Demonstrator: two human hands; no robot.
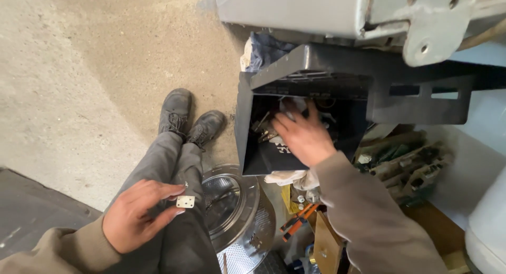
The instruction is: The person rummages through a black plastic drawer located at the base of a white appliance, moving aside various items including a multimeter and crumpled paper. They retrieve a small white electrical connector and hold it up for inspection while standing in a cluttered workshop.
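Seen from the head camera, a person seated on a concrete floor reaches the right hand into a tilted black plastic crate, fingers spread loosely among keys and small metal parts, gripping nothing clearly. The left hand pinches a small white perforated plate between thumb and fingertips above the lap. The work looks like rummaging for a matching part; closing on one piece would call for a careful pick. A steel washer drum lies below.
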